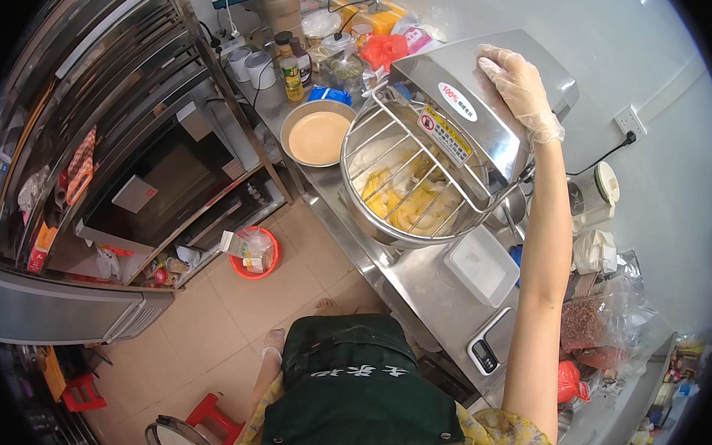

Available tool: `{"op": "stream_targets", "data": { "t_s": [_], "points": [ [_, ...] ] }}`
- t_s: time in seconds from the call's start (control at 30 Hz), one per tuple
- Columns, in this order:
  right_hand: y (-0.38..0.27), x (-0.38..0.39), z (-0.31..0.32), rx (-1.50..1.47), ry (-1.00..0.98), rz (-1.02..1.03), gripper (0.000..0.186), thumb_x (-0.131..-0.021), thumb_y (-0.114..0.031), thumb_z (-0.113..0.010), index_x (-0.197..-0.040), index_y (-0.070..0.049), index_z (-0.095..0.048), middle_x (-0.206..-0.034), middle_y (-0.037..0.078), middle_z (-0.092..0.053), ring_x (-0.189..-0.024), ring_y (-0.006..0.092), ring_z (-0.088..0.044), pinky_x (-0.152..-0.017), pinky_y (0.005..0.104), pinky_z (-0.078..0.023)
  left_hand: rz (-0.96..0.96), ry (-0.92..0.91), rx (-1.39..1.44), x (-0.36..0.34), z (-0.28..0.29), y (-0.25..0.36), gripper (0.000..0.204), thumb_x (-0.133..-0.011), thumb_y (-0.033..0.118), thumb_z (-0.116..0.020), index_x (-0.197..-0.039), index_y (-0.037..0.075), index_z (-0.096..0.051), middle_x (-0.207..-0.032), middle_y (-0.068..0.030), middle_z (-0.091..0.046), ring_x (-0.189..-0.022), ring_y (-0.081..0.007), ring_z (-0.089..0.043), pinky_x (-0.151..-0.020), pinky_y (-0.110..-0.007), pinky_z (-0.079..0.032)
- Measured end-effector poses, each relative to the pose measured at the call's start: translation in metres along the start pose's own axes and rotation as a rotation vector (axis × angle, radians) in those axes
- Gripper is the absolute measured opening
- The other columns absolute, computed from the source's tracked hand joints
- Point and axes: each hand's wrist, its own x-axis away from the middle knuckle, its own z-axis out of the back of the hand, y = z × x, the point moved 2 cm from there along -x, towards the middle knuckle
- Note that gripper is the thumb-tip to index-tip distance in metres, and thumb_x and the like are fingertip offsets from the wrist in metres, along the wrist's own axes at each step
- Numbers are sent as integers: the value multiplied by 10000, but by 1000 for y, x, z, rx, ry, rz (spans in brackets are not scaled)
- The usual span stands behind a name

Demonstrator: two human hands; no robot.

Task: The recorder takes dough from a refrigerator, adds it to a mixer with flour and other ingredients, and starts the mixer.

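My right hand [517,90], in a clear glove, lies on top of the shiny metal head of a stand mixer [492,137] with its fingers stretched along the metal. Under the head is a steel mixing bowl [384,231], and a wire guard [410,133] covers its front. Through the bars I see pale and yellow dough [410,205] with some whitish flour or batter. Low at my left side hangs my left hand [274,342], also gloved, next to my dark green apron [347,361]; its fingers are too small and partly hidden to read.
A round pan of beige mixture [319,135] stands left of the mixer. In front are a lidded plastic box [482,267] and a digital scale [491,349]. Bottles and cans crowd the back. On the floor are a red basket [254,253] and a red stool [214,418]; an oven [159,170] stands left.
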Motion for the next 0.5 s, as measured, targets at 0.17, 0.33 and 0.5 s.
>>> {"op": "stream_targets", "data": {
  "t_s": [0.17,0.33,0.5],
  "points": [
    [0,0,0,10,0,10,310,-868,-243,-560,-1073,-31,-655,-1065,165,-645,-1008,326,-591,-895,376,-447,-40,6,-45,-1,-2,-1,310,-905,184,-357,-958,19,-614,-1090,-232,-605,-1036,-369,-584,-885,-426,-462],
    [2,0,0,26,10,12,307,-868,-242,-561,-1070,-30,-655,-1048,172,-647,-996,332,-593,-885,377,-451,20,-14,33,3,5,6,332,-908,203,-353,-982,11,-614,-1131,-234,-589,-1073,-369,-562,-919,-428,-438],
    [2,-1,-1,6,0,6,305,-869,-240,-558,-1069,-31,-655,-1046,169,-647,-992,330,-594,-882,376,-451,59,-12,87,4,3,3,363,-912,240,-349,-995,8,-615,-1152,-240,-577,-1092,-369,-548,-931,-431,-422]
  ]
}}
